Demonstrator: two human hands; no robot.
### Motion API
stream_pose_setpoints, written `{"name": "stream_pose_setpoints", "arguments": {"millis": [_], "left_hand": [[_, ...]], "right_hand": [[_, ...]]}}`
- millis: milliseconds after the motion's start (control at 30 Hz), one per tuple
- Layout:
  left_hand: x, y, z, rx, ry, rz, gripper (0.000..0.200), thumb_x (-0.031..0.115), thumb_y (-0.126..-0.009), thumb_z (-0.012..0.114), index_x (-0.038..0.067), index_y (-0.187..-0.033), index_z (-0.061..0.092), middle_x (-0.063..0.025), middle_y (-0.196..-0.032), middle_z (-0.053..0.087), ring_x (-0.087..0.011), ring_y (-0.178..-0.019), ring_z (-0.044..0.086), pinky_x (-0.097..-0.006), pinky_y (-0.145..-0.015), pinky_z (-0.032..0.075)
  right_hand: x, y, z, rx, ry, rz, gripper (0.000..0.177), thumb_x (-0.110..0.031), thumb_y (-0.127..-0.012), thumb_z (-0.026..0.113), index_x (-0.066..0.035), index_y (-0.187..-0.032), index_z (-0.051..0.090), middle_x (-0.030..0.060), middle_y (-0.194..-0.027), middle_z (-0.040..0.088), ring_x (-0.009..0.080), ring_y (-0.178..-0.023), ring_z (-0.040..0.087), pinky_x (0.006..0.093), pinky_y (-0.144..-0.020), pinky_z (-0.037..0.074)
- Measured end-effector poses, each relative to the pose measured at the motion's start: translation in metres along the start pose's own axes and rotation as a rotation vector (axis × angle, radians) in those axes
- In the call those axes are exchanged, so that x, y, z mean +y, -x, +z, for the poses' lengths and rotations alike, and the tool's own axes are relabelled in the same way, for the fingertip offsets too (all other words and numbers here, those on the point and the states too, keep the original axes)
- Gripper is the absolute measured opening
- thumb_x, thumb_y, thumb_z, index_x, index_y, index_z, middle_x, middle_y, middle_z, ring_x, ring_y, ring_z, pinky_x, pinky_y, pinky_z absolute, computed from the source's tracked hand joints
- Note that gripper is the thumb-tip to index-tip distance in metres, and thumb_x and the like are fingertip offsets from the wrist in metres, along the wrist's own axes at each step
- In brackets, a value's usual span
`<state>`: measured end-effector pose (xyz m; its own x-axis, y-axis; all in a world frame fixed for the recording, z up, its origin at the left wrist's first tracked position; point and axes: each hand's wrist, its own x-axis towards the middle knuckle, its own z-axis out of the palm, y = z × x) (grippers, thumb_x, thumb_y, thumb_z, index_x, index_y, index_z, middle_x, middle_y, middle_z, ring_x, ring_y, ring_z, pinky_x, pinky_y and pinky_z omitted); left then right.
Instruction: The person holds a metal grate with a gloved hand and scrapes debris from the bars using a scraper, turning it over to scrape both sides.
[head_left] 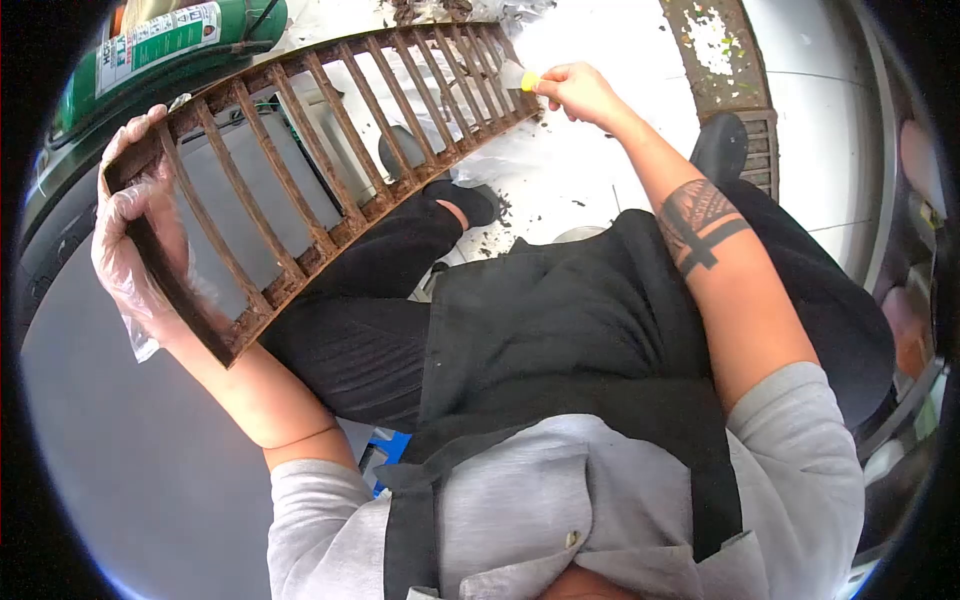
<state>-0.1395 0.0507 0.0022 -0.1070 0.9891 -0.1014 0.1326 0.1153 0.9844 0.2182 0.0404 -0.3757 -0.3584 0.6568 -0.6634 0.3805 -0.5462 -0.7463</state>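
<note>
A long, rusty metal drain grate (318, 235) with crosswise bars is held up at a slant in front of me. My left hand (140, 220), in a clear plastic glove, wraps around its near left end. At the far right end, my bare right hand (580, 92) pinches a small scraper (529, 81) by its yellow end. The scraper's pale flat blade meets the grate's end bars.
A green cylinder (190, 40) with a label lies at the upper left, beside a grey surface (130, 440). Dark crumbs and crumpled clear plastic are scattered on the white tiled floor (600, 170). A floor drain channel (735, 85) runs along the right, partly covered by another grate (762, 150).
</note>
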Motion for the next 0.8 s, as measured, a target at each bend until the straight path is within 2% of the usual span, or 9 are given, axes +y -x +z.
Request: {"name": "stream_pose_setpoints", "arguments": {"millis": [100, 233, 367, 433, 467, 533, 567, 667, 800], "left_hand": [[-0.003, -0.002, -0.004, -0.047, 0.074, 0.014, 0.061, 0.008, -0.08, 0.055, -0.014, -0.137, 0.05, -0.0282, -0.143, 0.052, -0.0367, -0.144, 0.043, -0.0455, -0.128, 0.021], [0.002, 0.0, 0.002, -0.019, 0.123, -0.004, 0.064, 0.004, -0.077, 0.057, -0.017, -0.137, 0.048, -0.0295, -0.142, 0.053, -0.0392, -0.144, 0.042, -0.0473, -0.13, 0.02], [0.003, 0.003, 0.006, 0.062, 0.133, -0.016, 0.068, 0.0, -0.073, 0.058, -0.019, -0.137, 0.047, -0.0306, -0.14, 0.054, -0.0414, -0.145, 0.041, -0.0493, -0.131, 0.017], [0.007, 0.004, 0.009, 0.049, 0.084, -0.021, 0.069, 0.001, -0.073, 0.059, -0.019, -0.137, 0.046, -0.0311, -0.141, 0.053, -0.0411, -0.145, 0.041, -0.0494, -0.131, 0.017], [0.009, 0.004, 0.012, 0.063, 0.096, -0.034, 0.069, 0.002, -0.074, 0.059, -0.019, -0.138, 0.046, -0.0314, -0.142, 0.052, -0.0407, -0.146, 0.04, -0.0494, -0.131, 0.016], [0.007, 0.006, 0.014, 0.083, 0.048, -0.012, 0.071, 0.005, -0.077, 0.06, -0.018, -0.141, 0.044, -0.0328, -0.146, 0.048, -0.0402, -0.148, 0.037, -0.0498, -0.131, 0.016], [0.008, 0.006, 0.014, 0.087, 0.047, -0.018, 0.071, 0.005, -0.077, 0.06, -0.018, -0.141, 0.044, -0.0328, -0.146, 0.048, -0.0402, -0.148, 0.037, -0.0498, -0.131, 0.016], [0.011, 0.001, 0.004, -0.053, -0.087, 0.033, 0.071, 0.012, -0.08, 0.058, -0.019, -0.142, 0.043, -0.034, -0.15, 0.045, -0.0418, -0.148, 0.037, -0.0502, -0.13, 0.018], [0.01, 0.003, 0.008, 0.023, -0.165, 0.0, 0.07, 0.015, -0.085, 0.057, -0.02, -0.143, 0.04, -0.0343, -0.151, 0.044, -0.0413, -0.148, 0.038, -0.0489, -0.13, 0.019]], "right_hand": [[0.005, -0.008, -0.006, -0.143, 0.054, -0.087, 0.031, -0.03, -0.091, 0.068, -0.003, -0.104, 0.078, 0.0033, -0.071, 0.069, 0.0103, -0.057, 0.06, 0.0297, -0.055, 0.05], [0.006, -0.008, -0.008, -0.177, 0.088, -0.139, 0.029, -0.026, -0.095, 0.068, -0.004, -0.112, 0.078, 0.0007, -0.072, 0.067, 0.0078, -0.055, 0.055, 0.0275, -0.053, 0.046], [-0.024, -0.001, -0.024, -0.104, 0.243, -0.127, 0.034, -0.03, -0.092, 0.066, -0.004, -0.11, 0.078, 0.0099, -0.079, 0.073, 0.0168, -0.066, 0.064, 0.0352, -0.07, 0.053], [-0.042, 0.008, -0.025, -0.159, 0.312, -0.31, 0.036, -0.031, -0.093, 0.066, -0.005, -0.115, 0.077, 0.0144, -0.086, 0.075, 0.0236, -0.072, 0.068, 0.0385, -0.075, 0.054], [-0.043, 0.009, -0.019, -0.164, 0.314, -0.31, 0.036, -0.031, -0.093, 0.066, -0.005, -0.115, 0.077, 0.0144, -0.086, 0.075, 0.0236, -0.072, 0.068, 0.0385, -0.075, 0.054], [-0.048, 0.012, -0.004, -0.017, 0.388, -0.758, 0.029, -0.024, -0.097, 0.066, -0.002, -0.113, 0.076, 0.0099, -0.084, 0.074, 0.0248, -0.072, 0.069, 0.0396, -0.069, 0.054], [-0.051, 0.014, -0.001, -0.024, 0.386, -0.755, 0.029, -0.024, -0.097, 0.066, -0.002, -0.113, 0.076, 0.0099, -0.084, 0.074, 0.0248, -0.072, 0.069, 0.0396, -0.069, 0.054], [-0.063, 0.023, 0.006, 0.006, 0.789, -0.811, 0.028, -0.02, -0.097, 0.06, -0.006, -0.118, 0.073, 0.0163, -0.09, 0.072, 0.0388, -0.083, 0.069, 0.0488, -0.076, 0.055], [-0.064, 0.054, 0.013, -0.066, 0.953, -0.788, 0.021, -0.021, -0.099, 0.059, -0.005, -0.103, 0.072, 0.0162, -0.081, 0.067, 0.0362, -0.077, 0.069, 0.0482, -0.07, 0.054]]}}
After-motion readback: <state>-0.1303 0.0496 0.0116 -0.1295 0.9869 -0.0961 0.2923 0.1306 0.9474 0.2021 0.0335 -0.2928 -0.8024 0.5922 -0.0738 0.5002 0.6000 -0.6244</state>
